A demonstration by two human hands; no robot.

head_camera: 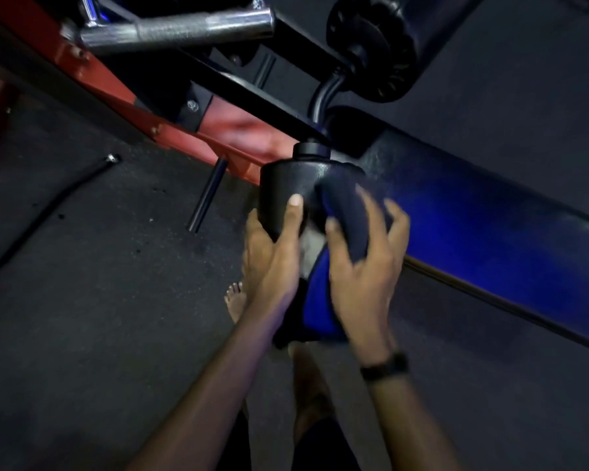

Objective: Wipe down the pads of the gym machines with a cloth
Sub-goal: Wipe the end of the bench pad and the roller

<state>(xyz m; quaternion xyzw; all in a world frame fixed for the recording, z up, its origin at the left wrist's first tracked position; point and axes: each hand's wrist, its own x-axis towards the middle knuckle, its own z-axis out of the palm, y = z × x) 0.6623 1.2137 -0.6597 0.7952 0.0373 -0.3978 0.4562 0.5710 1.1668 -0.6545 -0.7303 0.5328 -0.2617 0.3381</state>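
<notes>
Left hand (272, 263) curled round the near end of a black roller pad (286, 188), thumb on top, grip closed on it. Right hand (361, 270) pressing a dark blue cloth (346, 219) against the roller's right side, fingers spread and bent over the cloth, thumb pinching it. Long padded bench (490, 219) just right of the roller. Second roller (388, 45) above. Chrome bar (177, 28) upper left. Bare feet on dark floor (82, 300) below.

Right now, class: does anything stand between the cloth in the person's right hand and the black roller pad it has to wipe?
Nothing visible does. The right hand presses the dark cloth straight against the roller pad, while the left hand grips the pad's near side, beside the cloth rather than under it.
</notes>
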